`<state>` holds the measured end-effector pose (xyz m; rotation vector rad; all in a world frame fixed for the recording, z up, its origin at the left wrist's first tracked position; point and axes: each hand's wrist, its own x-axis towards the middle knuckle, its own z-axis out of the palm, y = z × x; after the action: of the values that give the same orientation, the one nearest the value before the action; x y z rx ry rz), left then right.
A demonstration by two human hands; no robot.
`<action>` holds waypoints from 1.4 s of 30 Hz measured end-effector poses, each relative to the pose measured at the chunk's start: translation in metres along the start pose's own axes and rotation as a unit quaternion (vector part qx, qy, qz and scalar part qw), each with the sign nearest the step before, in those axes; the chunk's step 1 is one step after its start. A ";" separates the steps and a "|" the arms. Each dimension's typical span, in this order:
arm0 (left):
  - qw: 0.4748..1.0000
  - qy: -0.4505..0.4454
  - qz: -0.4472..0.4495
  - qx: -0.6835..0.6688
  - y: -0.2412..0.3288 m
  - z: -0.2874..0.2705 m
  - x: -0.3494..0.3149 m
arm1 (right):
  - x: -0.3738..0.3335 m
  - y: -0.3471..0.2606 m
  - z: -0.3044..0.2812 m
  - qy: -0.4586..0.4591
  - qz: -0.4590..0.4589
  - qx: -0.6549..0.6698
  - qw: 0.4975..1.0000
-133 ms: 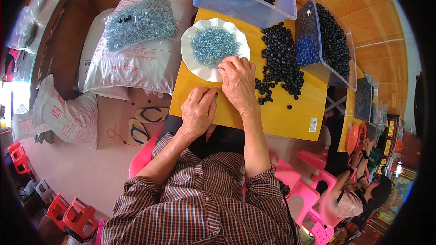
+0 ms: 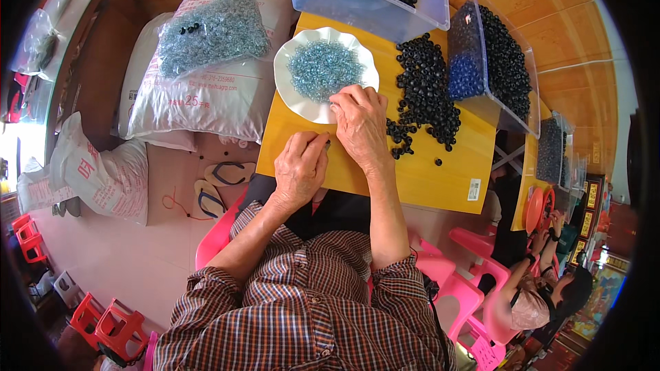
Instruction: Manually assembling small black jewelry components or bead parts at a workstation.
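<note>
My left hand (image 2: 300,168) is closed in a pinch just off the table's near edge. A small dark piece (image 2: 327,143) shows at its fingertips, too small to tell its kind. My right hand (image 2: 360,124) reaches to the near right rim of a white scalloped plate (image 2: 289,98), thumb and fingers pressed together. What it pinches, if anything, is hidden. On the plate lies a heap of tiny pale blue-green glassy pieces (image 2: 324,69). To the right of my right hand, black ring-like beads (image 2: 424,86) are spread over the yellow tabletop (image 2: 412,189).
See-through bins with black pieces stand at the back (image 2: 364,10) and right (image 2: 491,99); blue pieces show in the right one. Left of the table, a bag of glassy pieces (image 2: 213,34) lies on a white sack (image 2: 227,99). A co-worker (image 2: 536,295) sits at far right.
</note>
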<state>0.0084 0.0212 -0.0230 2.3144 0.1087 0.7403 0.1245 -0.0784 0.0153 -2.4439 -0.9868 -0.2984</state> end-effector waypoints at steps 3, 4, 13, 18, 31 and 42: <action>1.000 0.000 0.001 -0.001 -0.001 0.001 -0.001 | -0.001 0.000 0.001 -0.002 0.004 -0.001 1.000; 1.000 0.003 0.002 -0.001 -0.001 0.001 -0.001 | -0.001 0.000 0.001 0.000 0.005 0.001 1.000; 1.000 -0.001 0.004 0.001 0.000 0.000 0.000 | -0.004 0.000 0.002 -0.013 0.007 0.002 1.000; 1.000 0.000 0.005 0.003 0.000 0.000 0.000 | -0.009 -0.003 0.004 0.008 0.012 0.017 1.000; 1.000 -0.005 0.003 0.002 -0.001 0.001 -0.002 | -0.012 -0.006 0.003 0.007 0.014 0.007 1.000; 1.000 0.001 0.001 0.000 0.001 0.000 0.000 | -0.018 -0.005 0.002 0.013 0.005 0.004 1.000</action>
<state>0.0079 0.0207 -0.0223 2.3138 0.1056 0.7428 0.1078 -0.0845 0.0085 -2.4315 -0.9638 -0.3212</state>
